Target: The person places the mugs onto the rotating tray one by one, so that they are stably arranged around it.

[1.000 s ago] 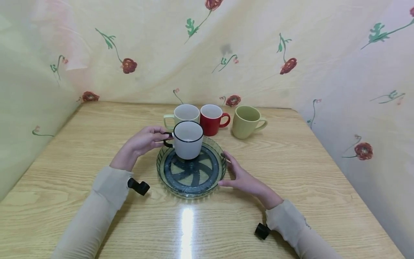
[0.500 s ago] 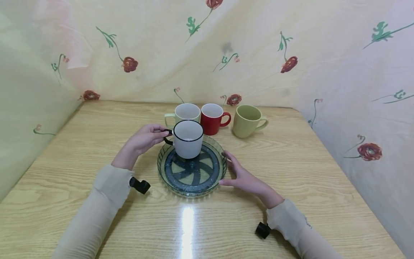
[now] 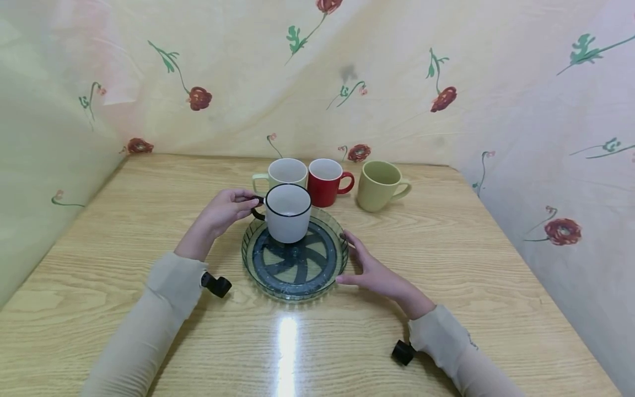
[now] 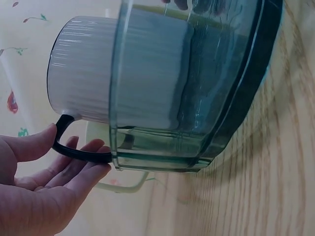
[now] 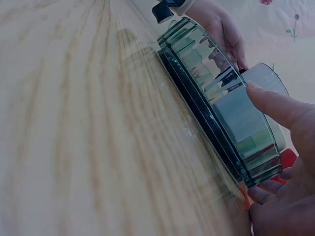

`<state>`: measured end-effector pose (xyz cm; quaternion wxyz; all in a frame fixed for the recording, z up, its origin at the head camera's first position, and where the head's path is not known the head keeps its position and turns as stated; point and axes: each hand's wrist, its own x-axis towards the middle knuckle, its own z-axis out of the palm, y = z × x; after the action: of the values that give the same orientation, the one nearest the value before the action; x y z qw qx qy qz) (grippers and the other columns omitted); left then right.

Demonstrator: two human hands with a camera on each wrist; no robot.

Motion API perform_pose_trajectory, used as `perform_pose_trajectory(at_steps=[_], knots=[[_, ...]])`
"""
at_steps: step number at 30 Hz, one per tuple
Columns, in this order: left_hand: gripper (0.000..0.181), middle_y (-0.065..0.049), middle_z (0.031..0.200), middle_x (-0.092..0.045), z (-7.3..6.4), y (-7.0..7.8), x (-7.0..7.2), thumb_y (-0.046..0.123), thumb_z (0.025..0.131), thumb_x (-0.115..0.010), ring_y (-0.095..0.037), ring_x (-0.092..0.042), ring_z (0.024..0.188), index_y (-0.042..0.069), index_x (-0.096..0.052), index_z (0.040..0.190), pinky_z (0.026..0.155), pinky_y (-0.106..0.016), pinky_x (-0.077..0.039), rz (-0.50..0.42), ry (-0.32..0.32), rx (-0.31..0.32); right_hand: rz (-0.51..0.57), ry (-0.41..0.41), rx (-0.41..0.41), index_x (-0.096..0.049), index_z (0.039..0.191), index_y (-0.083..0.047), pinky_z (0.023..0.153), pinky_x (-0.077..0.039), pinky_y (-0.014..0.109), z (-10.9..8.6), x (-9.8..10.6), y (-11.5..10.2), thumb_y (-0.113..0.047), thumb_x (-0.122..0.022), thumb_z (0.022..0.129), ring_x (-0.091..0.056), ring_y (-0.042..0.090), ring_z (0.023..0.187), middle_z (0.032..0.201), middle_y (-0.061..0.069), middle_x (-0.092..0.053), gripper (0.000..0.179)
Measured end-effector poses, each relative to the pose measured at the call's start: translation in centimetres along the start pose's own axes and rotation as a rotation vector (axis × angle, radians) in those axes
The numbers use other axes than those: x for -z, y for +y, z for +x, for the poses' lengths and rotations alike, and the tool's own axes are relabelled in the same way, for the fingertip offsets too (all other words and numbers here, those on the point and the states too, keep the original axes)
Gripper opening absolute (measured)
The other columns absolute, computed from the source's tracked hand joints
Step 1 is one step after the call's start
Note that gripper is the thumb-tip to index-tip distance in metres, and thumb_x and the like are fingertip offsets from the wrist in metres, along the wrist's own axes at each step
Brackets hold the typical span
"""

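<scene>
A white mug [image 3: 289, 223] with a black rim and black handle stands in the back part of a round greenish glass dish [image 3: 297, 275]. My left hand [image 3: 223, 212] pinches the mug's handle from the left, thumb on one side and fingers on the other, as the left wrist view shows. Against the dish's right side rests my right hand [image 3: 374, 274], its thumb and fingers spread apart along the rim. In the right wrist view the right thumb [image 5: 275, 103] touches the rim, while the other fingertips lie low at the dish's wall.
Behind the dish stand a pale green mug [image 3: 288, 170], partly hidden by the white one, and a red mug [image 3: 321, 193]. A yellow-green mug [image 3: 374, 194] is farther right. The wooden table [image 3: 471, 253] meets a flowered cloth [image 3: 238, 94] at the back.
Almost nothing differs. My left hand and forearm have shifted very slightly, still at the handle; the mug, dish and right hand keep their places.
</scene>
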<state>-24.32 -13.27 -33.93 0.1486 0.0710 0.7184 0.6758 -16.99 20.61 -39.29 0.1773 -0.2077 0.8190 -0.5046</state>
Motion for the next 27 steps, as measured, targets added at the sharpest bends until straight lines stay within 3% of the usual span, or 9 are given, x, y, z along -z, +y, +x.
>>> perform_pose_trajectory(at_steps=[11, 18, 27], knots=[[0.037, -0.017, 0.119, -0.049, -0.23, 0.16, 0.00, 0.003, 0.096, -0.046, -0.013, -0.053, 0.106, -0.015, -0.039, 0.127, 0.105, -0.037, -0.036, -0.005, -0.004, -0.005, -0.005, -0.003, -0.002, -0.002, 0.149, -0.019, 0.113, -0.009, 0.050, -0.17, 0.01, -0.21, -0.022, -0.072, 0.080, -0.018, 0.031, 0.138, 0.155, 0.006, -0.006, 0.098], [0.038, -0.019, 0.123, -0.048, -0.23, 0.23, 0.06, 0.004, 0.095, -0.047, -0.011, -0.054, 0.105, -0.014, -0.039, 0.128, 0.105, -0.035, -0.036, -0.007, 0.007, 0.001, -0.009, -0.003, -0.009, -0.002, 0.149, -0.019, 0.113, -0.010, 0.051, -0.15, 0.16, -0.33, -0.022, -0.071, 0.081, -0.015, 0.032, 0.139, 0.155, 0.006, -0.004, 0.097], [0.038, -0.019, 0.127, -0.046, -0.20, 0.26, 0.05, 0.002, 0.095, -0.047, -0.025, -0.045, 0.123, -0.011, -0.040, 0.130, 0.105, -0.034, -0.036, -0.041, 0.025, 0.013, 0.007, 0.005, 0.015, -0.009, 0.148, -0.013, 0.112, -0.014, 0.051, -0.15, 0.35, -0.46, -0.016, -0.073, 0.079, -0.016, 0.039, 0.138, 0.152, 0.016, -0.013, 0.094]])
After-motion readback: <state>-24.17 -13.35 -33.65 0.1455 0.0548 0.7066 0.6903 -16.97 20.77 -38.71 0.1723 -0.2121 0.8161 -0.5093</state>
